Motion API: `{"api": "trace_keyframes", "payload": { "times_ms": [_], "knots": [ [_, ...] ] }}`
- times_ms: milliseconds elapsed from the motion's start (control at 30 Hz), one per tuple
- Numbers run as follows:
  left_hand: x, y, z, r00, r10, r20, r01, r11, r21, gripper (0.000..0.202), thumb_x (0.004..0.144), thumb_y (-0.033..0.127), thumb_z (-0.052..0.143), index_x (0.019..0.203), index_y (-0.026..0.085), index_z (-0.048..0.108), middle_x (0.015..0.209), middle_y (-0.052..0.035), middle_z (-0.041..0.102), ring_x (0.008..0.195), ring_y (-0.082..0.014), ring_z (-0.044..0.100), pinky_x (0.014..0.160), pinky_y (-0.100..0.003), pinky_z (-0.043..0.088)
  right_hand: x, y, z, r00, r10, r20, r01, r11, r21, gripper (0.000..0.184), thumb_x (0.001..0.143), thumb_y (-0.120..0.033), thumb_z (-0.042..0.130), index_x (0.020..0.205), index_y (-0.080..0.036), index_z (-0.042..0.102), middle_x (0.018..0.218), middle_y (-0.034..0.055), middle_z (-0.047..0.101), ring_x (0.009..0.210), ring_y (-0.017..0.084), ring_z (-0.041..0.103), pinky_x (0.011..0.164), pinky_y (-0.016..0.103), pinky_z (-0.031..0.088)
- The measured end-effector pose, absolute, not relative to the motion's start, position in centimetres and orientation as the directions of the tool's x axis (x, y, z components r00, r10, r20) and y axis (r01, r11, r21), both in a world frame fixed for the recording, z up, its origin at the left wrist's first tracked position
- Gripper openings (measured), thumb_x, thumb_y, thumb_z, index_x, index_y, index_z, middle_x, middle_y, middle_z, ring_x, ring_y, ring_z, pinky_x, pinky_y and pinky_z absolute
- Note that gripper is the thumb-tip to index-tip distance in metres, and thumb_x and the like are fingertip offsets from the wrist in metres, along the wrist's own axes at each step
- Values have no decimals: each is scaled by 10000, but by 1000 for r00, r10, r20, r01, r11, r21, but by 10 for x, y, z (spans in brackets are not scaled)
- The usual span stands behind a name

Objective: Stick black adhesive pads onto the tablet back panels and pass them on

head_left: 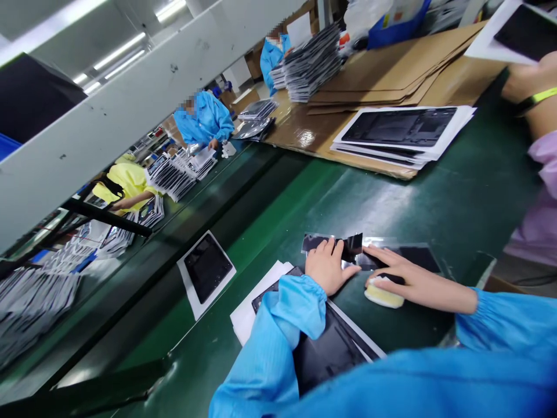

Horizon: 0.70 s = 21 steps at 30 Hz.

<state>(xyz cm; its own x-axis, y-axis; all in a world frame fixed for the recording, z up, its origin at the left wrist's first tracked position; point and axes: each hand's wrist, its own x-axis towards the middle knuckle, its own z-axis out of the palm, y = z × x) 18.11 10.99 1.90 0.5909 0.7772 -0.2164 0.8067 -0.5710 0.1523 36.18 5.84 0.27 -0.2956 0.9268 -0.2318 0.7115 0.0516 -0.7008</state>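
- Centrally, with clock directions taken from the left hand [328,270], a glossy dark strip [352,247] is touched by that hand's spread fingers.
- At 3 o'clock, the right hand [413,281] is stretched out, fingertips near the strip's right end; a pale yellow pad [385,296] is partly covered by it, and whether the pad is gripped cannot be told.
- Room is left at 1 o'clock, where green tabletop [452,209] is exposed between the strip and a panel stack [400,128] on cardboard [369,84].
- At 9 o'clock, a lone panel [204,270] is set well apart.
- Far off at 1 o'clock, a yellow patch is seen on a blue bin [398,29]; whether writing is borne cannot be made out.
- At 6 o'clock, stacked panels [331,348] are partly hidden by the blue left sleeve [278,331].
- At 2 o'clock, a co-worker's hand [522,87] is cut off by the frame.
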Motion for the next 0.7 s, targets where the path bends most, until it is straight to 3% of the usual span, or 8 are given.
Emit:
{"api": "trace_keyframes", "payload": {
  "times_ms": [133, 267, 367, 467, 533, 600, 700],
  "knots": [
    [194, 106, 25, 541, 828, -148, 837, -513, 189, 599, 920, 569, 455, 1351, 158, 515, 1358, -127, 573, 1242, -297, 523, 1025, -422, 442, 348, 70, 4, -372, 899, -231, 694, 104, -712, 563, 549, -627, 359, 824, -244, 666, 1308, 57, 307, 1196, 231, 158, 951, 386, 101],
    [202, 108, 31, 465, 878, -116, 864, -421, 274, 372, 981, 358, 386, 1156, 177, 661, 1084, -115, 712, 997, -270, 659, 851, -373, 506, 348, 68, 5, -372, 903, -214, 688, 113, -717, 552, 553, -624, 360, 798, -240, 672, 1312, 38, 300, 1194, 226, 168, 952, 374, 121],
    [191, 120, 36, 382, 917, -113, 890, -332, 312, 434, 1000, 330, 316, 939, 153, 707, 854, -110, 723, 786, -232, 684, 705, -317, 506, 362, 61, 2, -298, 931, -211, 692, 59, -719, 552, 552, -630, 347, 787, -252, 674, 1315, 21, 290, 1186, 232, 194, 945, 377, 149],
    [168, 128, 48, 273, 960, -68, 873, -218, 436, 534, 1012, 346, 272, 730, 149, 680, 675, -68, 672, 654, -189, 648, 642, -282, 494, 380, 52, 0, -179, 959, -220, 681, -41, -731, 542, 502, -658, 364, 726, -283, 684, 1288, -1, 338, 1175, 258, 222, 940, 403, 152],
    [153, 122, 58, 256, 967, 16, 824, -227, 519, 531, 1016, 323, 253, 778, 146, 693, 719, -63, 689, 680, -177, 651, 664, -275, 511, 386, 45, 5, -64, 972, -224, 645, -131, -753, 519, 455, -668, 399, 693, -307, 685, 1257, -13, 388, 1170, 280, 225, 938, 431, 132],
    [142, 107, 65, 334, 929, 161, 788, -369, 493, 433, 1008, 283, 281, 1030, 147, 692, 967, -82, 726, 874, -187, 673, 791, -286, 533, 381, 37, 13, 23, 970, -243, 497, -222, -839, 458, 465, -622, 458, 752, -335, 669, 1219, -26, 440, 1156, 272, 265, 932, 434, 153],
    [136, 76, 63, 518, 784, 341, 770, -601, 212, 388, 978, 217, 362, 1303, 157, 566, 1305, -97, 621, 1189, -225, 580, 983, -340, 492, 353, 25, 26, -118, 932, -343, -40, -349, -936, 388, 539, -496, 513, 876, -339, 625, 1208, -24, 457, 1085, 243, 391, 868, 395, 306]
  ]
}}
